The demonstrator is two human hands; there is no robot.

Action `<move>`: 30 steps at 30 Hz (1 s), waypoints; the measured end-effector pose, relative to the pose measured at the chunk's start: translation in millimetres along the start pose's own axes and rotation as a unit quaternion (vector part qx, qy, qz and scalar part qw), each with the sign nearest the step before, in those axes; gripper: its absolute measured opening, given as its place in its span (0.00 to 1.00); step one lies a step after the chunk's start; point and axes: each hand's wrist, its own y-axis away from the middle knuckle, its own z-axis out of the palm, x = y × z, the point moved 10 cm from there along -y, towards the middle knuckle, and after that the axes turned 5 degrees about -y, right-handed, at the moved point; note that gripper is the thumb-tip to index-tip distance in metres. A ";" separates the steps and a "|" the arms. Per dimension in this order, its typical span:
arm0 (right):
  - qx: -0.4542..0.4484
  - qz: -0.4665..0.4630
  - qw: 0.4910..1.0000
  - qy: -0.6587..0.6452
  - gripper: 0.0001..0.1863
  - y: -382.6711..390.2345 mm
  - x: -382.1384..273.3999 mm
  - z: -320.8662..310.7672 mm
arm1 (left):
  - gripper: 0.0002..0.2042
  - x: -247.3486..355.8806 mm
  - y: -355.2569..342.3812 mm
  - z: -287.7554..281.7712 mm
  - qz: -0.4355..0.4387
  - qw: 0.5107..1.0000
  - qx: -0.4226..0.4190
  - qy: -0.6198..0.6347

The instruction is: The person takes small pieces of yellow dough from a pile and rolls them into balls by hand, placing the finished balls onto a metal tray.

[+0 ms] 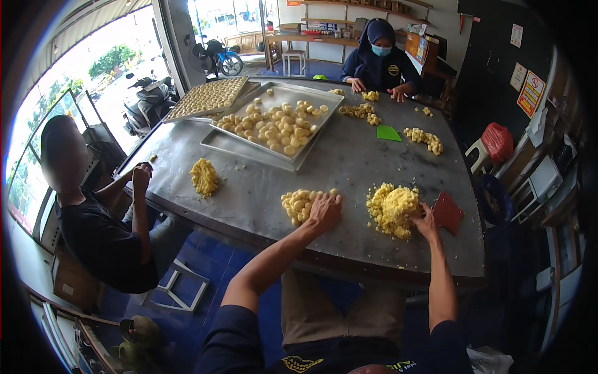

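My left hand (326, 213) lies at the right side of a cluster of small pale yellow balls (297, 204), near the table's front edge. Its fingers are stretched forward over the balls, and I see nothing gripped in them. At the right, my right hand (426, 223) has its fingers and thumb curled into the edge of a loose mound of crumbly yellow dough (392, 209). Crumbs lie scattered around that mound. Just beyond my right hand is a red dough scraper (448, 213), lying flat on the metal table (258, 202).
A tray of loose balls (274, 124) and a tray of neat rows (208, 96) stand at the far left. A co-worker (99, 230) sits left, another (379, 68) opposite. A green scraper (389, 133), more balls (424, 141) and another dough mound (204, 177) lie about.
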 end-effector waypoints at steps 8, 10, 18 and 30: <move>0.052 -0.030 0.987 0.149 0.27 67.9 -44.6 4.1 | 0.17 -8.9 -46.1 5.5 -0.097 0.978 -0.013 0.182; 0.079 -0.044 0.966 0.242 0.29 86.3 -68.1 27.2 | 0.15 -19.5 -43.6 26.4 -0.082 0.987 -0.021 0.139; 0.094 -0.043 0.942 0.318 0.29 122.9 -83.2 44.7 | 0.16 -7.9 -24.0 36.4 -0.051 0.988 -0.067 0.126; 0.102 -0.039 0.982 0.155 0.20 92.4 -50.2 -3.7 | 0.09 -20.5 -4.3 -32.3 -0.106 0.967 0.111 0.205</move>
